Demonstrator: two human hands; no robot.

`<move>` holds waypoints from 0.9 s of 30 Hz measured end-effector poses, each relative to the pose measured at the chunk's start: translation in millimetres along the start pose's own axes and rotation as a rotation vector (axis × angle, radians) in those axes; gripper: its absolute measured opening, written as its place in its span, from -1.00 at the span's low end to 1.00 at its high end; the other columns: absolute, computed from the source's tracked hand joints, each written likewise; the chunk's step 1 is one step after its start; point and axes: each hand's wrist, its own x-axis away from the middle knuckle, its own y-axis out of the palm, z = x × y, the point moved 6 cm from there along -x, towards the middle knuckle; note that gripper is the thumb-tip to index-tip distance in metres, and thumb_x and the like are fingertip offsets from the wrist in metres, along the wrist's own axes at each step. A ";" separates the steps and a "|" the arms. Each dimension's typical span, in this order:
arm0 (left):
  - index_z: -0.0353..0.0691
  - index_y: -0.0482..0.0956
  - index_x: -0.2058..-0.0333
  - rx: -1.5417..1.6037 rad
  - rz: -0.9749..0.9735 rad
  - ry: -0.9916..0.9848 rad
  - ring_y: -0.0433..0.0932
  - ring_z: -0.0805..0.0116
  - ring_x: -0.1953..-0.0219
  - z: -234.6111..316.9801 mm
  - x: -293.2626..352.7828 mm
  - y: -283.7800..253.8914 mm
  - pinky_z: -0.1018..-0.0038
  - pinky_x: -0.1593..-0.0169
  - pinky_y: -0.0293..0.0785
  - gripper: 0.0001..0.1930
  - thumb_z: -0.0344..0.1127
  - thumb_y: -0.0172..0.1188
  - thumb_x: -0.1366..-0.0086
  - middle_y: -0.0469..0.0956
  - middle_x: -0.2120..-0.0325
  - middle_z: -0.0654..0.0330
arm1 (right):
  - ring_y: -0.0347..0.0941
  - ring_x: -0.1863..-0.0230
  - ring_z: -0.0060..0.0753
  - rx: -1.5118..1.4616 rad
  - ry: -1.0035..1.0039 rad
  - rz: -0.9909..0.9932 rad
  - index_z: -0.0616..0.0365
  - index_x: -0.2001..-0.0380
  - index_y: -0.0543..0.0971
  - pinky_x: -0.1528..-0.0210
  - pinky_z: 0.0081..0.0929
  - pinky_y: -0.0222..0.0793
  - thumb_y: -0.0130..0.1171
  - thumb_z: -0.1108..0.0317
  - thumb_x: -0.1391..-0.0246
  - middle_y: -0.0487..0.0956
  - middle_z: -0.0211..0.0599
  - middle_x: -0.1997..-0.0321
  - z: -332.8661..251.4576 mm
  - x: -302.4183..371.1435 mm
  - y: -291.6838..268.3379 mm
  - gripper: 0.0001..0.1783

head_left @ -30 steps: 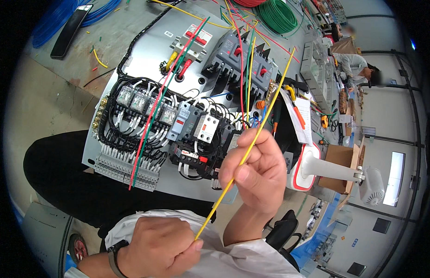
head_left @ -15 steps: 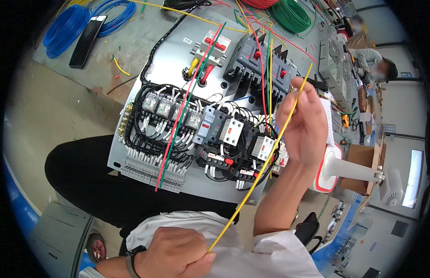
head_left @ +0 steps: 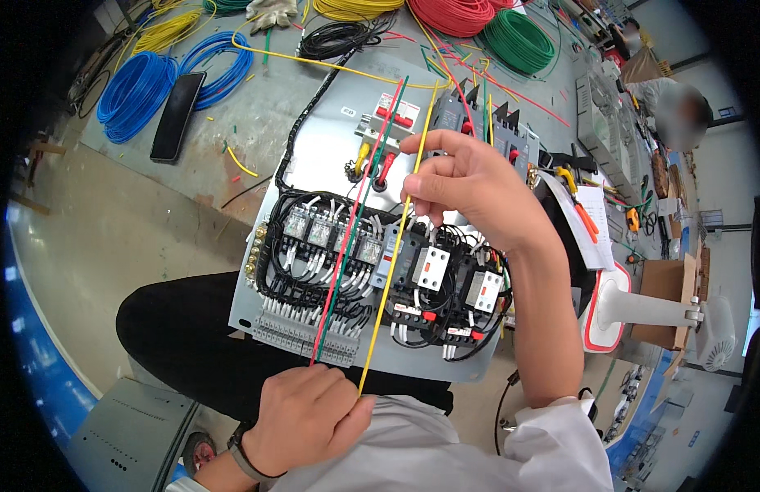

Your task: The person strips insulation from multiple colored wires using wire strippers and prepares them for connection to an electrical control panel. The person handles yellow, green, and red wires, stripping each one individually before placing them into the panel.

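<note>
A straight length of yellow wire slants over a metal mounting panel fitted with electrical parts. My left hand is closed, pinching the wire's lower end beyond the panel's near edge. Higher up, my right hand has thumb and curled fingers around the same wire, its forearm crossing the panel's right side. A red wire and a green wire lie side by side over the panel, left of the yellow one. Their lower ends reach the knuckles of my left hand. Beneath sit relays, contactors and a terminal strip.
Blue wire coils and a black phone lie at the far left. Red and green coils stand at the back. Orange-handled pliers rest on papers at right, near a white fan. Another person is farther right.
My right hand has moved left over the panel, swinging the yellow wire more upright. My left hand has risen slightly, toward the red and green wires' lower ends. The view has shifted.
</note>
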 end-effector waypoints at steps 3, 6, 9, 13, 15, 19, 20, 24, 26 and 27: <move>-0.18 0.47 0.54 -0.026 0.070 -0.076 0.39 0.18 0.59 -7.2 0.3 -4.2 0.33 0.53 0.28 -0.72 -0.25 0.44 -0.07 0.37 0.61 0.19 | 0.54 0.42 -0.62 -0.021 0.080 -0.002 0.33 -0.02 0.45 0.41 -0.64 0.46 0.30 0.37 -0.19 0.61 -0.36 0.40 8.9 -14.9 -2.4 -0.59; -0.20 0.54 0.37 -0.067 0.166 -0.133 0.46 0.12 0.40 -16.1 4.0 -14.2 0.28 0.35 0.37 -0.67 -0.18 0.49 -0.02 0.45 0.44 0.14 | 0.54 0.42 -0.60 0.003 0.135 -0.015 0.33 0.01 0.46 0.39 -0.63 0.48 0.29 0.36 -0.21 0.61 -0.36 0.40 16.1 -28.0 -4.0 -0.62; -0.22 0.55 0.14 -0.108 0.181 -0.157 0.47 0.03 0.15 -24.1 4.8 -25.5 0.20 0.10 0.39 -0.50 -0.12 0.52 0.00 0.49 0.20 0.08 | 0.56 0.42 -0.58 0.078 0.167 -0.005 0.32 0.14 0.52 0.37 -0.63 0.51 0.27 0.37 -0.22 0.62 -0.34 0.40 16.7 -37.2 -0.6 -0.75; -0.19 0.49 -0.15 -0.113 0.051 -0.167 0.39 -0.08 -0.16 -33.4 3.8 -28.9 0.10 -0.19 0.30 -0.27 -0.08 0.51 0.00 0.46 -0.08 0.01 | 0.57 0.43 -0.56 0.149 0.192 0.019 0.30 0.25 0.56 0.37 -0.62 0.53 0.27 0.36 -0.21 0.63 -0.32 0.39 18.1 -44.6 -0.2 -0.80; -0.13 0.47 -0.23 -0.104 -0.024 -0.169 0.34 -0.09 -0.26 -37.7 1.1 -28.7 0.07 -0.27 0.27 -0.22 -0.09 0.50 0.00 0.43 -0.16 0.01 | 0.58 0.45 -0.53 0.143 0.178 0.039 0.34 0.26 0.58 0.39 -0.58 0.56 0.28 0.37 -0.21 0.64 -0.27 0.39 20.8 -47.8 -1.7 -0.79; -0.12 0.47 -0.23 -0.142 -0.069 -0.122 0.33 -0.04 -0.29 -40.4 -2.9 -26.0 0.05 -0.28 0.26 -0.23 -0.10 0.49 0.00 0.43 -0.20 0.03 | 0.59 0.44 -0.50 0.120 0.168 0.046 0.40 0.22 0.59 0.39 -0.56 0.58 0.28 0.36 -0.22 0.64 -0.23 0.38 22.6 -47.0 -1.6 -0.75; -0.13 0.47 -0.22 -0.163 -0.080 -0.110 0.33 -0.05 -0.29 -41.5 -2.7 -26.1 0.05 -0.28 0.26 -0.22 -0.09 0.50 0.01 0.44 -0.20 0.04 | 0.59 0.44 -0.50 0.111 0.170 0.046 0.40 0.22 0.59 0.39 -0.57 0.58 0.28 0.36 -0.22 0.64 -0.23 0.38 22.9 -45.9 -0.4 -0.75; -0.14 0.49 -0.20 -0.216 -0.102 -0.078 0.33 -0.05 -0.30 -44.2 -2.8 -24.2 0.07 -0.28 0.27 -0.23 -0.08 0.51 0.02 0.45 -0.21 0.07 | 0.58 0.42 -0.53 0.187 0.126 0.043 0.39 0.05 0.56 0.34 -0.60 0.55 0.23 0.29 -0.25 0.65 -0.25 0.33 12.1 -32.1 -2.5 -0.64; -0.14 0.51 -0.19 -0.220 -0.101 -0.073 0.34 -0.04 -0.30 -45.1 -2.8 -23.3 0.07 -0.28 0.27 -0.24 -0.08 0.51 0.02 0.46 -0.20 0.08 | 0.58 0.40 -0.52 0.216 0.085 0.093 0.38 0.02 0.56 0.32 -0.59 0.54 0.24 0.25 -0.25 0.65 -0.23 0.30 6.1 -21.0 -13.5 -0.60; -0.14 0.52 -0.18 -0.217 -0.093 -0.076 0.35 -0.04 -0.30 -45.7 -2.7 -22.7 0.07 -0.28 0.28 -0.25 -0.09 0.52 0.02 0.47 -0.19 0.07 | 0.59 0.39 -0.51 0.231 0.065 0.115 0.38 0.00 0.56 0.31 -0.59 0.54 0.24 0.24 -0.24 0.66 -0.22 0.29 3.0 -14.8 -19.8 -0.58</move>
